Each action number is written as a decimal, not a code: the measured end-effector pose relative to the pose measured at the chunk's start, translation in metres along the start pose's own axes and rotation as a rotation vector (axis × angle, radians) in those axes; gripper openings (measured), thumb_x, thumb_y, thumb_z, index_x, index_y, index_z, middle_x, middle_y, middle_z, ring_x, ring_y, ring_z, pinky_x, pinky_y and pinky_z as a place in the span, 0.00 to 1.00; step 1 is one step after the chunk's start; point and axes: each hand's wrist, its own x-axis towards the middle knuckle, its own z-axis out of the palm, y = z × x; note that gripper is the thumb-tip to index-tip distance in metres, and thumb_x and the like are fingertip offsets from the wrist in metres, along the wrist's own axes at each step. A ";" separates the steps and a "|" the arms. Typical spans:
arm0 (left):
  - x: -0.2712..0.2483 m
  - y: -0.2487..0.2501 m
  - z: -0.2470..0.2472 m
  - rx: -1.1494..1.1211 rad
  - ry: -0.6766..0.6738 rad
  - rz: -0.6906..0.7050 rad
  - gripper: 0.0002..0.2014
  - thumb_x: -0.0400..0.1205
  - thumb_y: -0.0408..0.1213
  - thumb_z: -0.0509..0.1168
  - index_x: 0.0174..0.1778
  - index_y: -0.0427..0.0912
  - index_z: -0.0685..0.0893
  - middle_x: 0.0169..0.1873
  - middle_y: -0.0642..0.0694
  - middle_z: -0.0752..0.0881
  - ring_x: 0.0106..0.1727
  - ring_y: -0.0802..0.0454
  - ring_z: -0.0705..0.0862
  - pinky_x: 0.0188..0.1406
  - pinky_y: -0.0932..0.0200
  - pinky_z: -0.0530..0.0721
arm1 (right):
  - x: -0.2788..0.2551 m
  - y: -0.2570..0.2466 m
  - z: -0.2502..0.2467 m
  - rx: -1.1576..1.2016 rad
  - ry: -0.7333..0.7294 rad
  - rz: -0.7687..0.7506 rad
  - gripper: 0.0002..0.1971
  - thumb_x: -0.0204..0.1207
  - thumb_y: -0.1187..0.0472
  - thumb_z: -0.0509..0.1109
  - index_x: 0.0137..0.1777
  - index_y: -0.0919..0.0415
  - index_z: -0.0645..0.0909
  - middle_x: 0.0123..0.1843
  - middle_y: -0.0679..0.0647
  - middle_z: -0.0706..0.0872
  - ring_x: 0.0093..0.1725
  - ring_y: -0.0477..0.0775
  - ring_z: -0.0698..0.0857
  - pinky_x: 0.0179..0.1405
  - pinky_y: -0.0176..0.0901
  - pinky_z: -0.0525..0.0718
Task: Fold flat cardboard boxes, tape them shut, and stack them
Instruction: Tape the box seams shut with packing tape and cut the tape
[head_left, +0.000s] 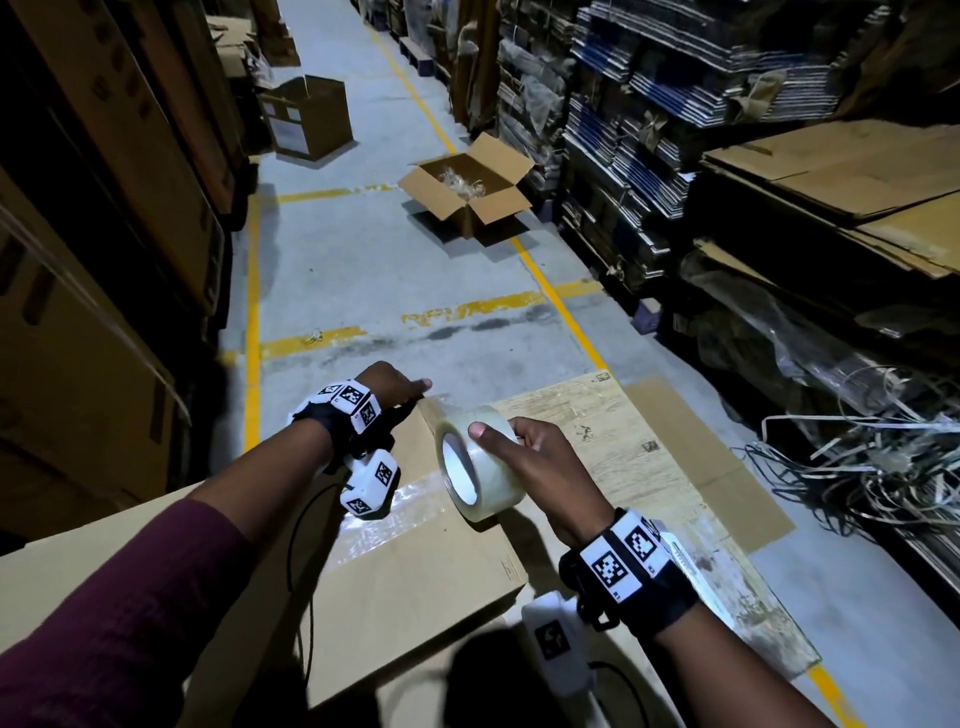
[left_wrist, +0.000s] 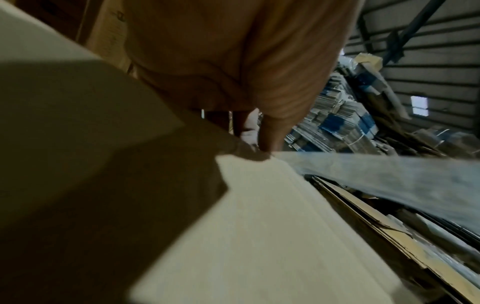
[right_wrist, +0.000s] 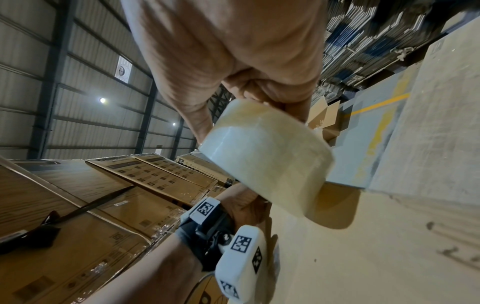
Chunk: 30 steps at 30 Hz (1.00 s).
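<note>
L hand (head_left: 393, 383) stretched fwd, arm nearly straight, maroon sleeve to mid-forearm, fingertips (left_wrist: 269, 142) pointing down, pressing. R hand (head_left: 537, 460) nearer the body, to the right of L grip, wrist bent, thumb on top, fingers curled round tape roll (head_left: 475, 458). Tracker bands on both wrists.

Left hand (left_wrist: 233, 61) seen from the wrist, fingertips (left_wrist: 269, 139) pressing down at the far edge of the cardboard box (left_wrist: 259, 236). Clear tape strip (left_wrist: 376, 174) stretches rightward from there. Blurry stacked flat cartons (left_wrist: 345, 123) behind.
</note>
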 end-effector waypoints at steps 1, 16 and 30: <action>-0.004 -0.002 -0.001 -0.035 -0.011 0.028 0.26 0.83 0.54 0.69 0.26 0.39 0.78 0.26 0.43 0.81 0.28 0.48 0.79 0.37 0.58 0.76 | 0.000 0.000 0.000 0.004 0.008 0.002 0.23 0.76 0.44 0.79 0.48 0.69 0.87 0.42 0.60 0.91 0.42 0.53 0.89 0.45 0.48 0.82; -0.015 -0.008 0.020 -0.019 0.148 0.065 0.28 0.78 0.60 0.72 0.36 0.32 0.90 0.36 0.37 0.90 0.43 0.39 0.89 0.46 0.52 0.84 | -0.039 0.013 -0.021 -0.189 0.071 0.039 0.40 0.65 0.24 0.72 0.35 0.65 0.66 0.37 0.56 0.65 0.36 0.53 0.67 0.43 0.51 0.62; -0.017 -0.001 0.020 0.013 0.177 -0.019 0.29 0.72 0.63 0.75 0.47 0.36 0.93 0.43 0.39 0.92 0.48 0.40 0.89 0.49 0.53 0.85 | -0.116 0.088 -0.059 -0.329 -0.016 0.194 0.40 0.53 0.14 0.69 0.37 0.55 0.78 0.34 0.59 0.76 0.33 0.53 0.78 0.38 0.47 0.72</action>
